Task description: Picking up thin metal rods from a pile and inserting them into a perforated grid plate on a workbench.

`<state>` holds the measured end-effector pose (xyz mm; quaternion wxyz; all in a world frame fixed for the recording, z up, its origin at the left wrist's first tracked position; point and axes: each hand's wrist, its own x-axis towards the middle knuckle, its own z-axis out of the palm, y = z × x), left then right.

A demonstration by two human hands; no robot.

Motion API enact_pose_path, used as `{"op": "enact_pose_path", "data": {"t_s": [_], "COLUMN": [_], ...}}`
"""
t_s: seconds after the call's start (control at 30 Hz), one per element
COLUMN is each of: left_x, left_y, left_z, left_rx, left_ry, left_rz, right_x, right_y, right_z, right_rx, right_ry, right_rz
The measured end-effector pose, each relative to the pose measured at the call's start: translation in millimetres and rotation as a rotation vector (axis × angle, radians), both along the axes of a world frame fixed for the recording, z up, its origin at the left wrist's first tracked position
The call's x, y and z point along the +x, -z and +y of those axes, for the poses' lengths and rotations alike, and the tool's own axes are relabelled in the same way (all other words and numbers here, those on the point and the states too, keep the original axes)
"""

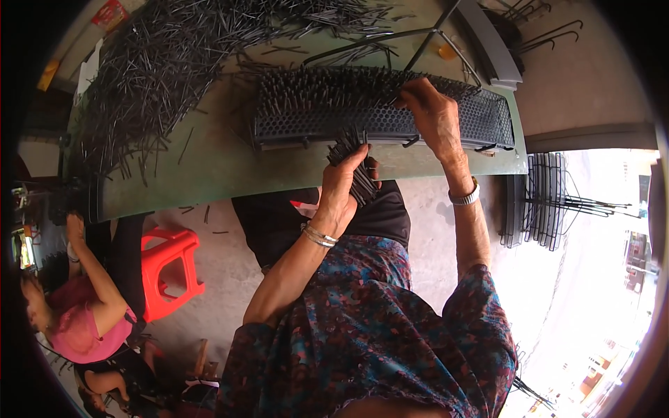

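Observation:
In front of me on the green table [209, 171] lies a long, slightly curved black rack [348, 128] with a honeycomb of holes. Thin black sticks [300, 94] stand packed in its left and middle parts; bare holes show along its front and right end. My left hand [338, 187] is closed round a bundle of black sticks [364, 187], just off the table's near edge. Above the rack, right of its middle, my right hand [433, 120] has its fingertips pinched together at the holes. What sits between those fingertips is hidden.
A large heap of loose black sticks [160, 76] covers the table's left and far side. Thin dark metal bars [433, 31] cross behind the rack. A red plastic stool [171, 272] and a co-worker in pink [83, 324] are at left. Black wire racks [547, 198] stand at right.

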<state>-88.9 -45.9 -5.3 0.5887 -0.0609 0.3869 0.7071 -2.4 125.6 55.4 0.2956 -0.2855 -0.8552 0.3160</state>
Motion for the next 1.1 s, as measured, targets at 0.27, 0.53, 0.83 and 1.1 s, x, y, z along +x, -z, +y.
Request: {"op": "enact_pose_path", "data": {"t_s": [0.27, 0.53, 0.83, 1.1], "left_x": [2.1, 2.5, 7.4, 3.0], "left_y": [-3.5, -11.1, -14.4, 1.6], "left_z": [0.4, -1.6, -0.7, 5.2], "left_rx": [-0.005, -0.039, -0.04, -0.001], "left_ry": [0.008, 0.005, 0.058, 0.092], "left_rz": [-0.008, 0.018, 0.05, -0.093], "right_x": [-8.7, 6.7, 12.7, 23.6], "right_y": [19.9, 4.3, 0.3, -13.7], "right_z": [-8.2, -36.5, -31.6, -24.1], "right_rx": [0.413, -0.495, -0.771, -0.438], "right_ry": [0.02, -0.244, -0.249, 0.006], "right_rz": [-0.079, -0.226, -0.112, 0.045]}}
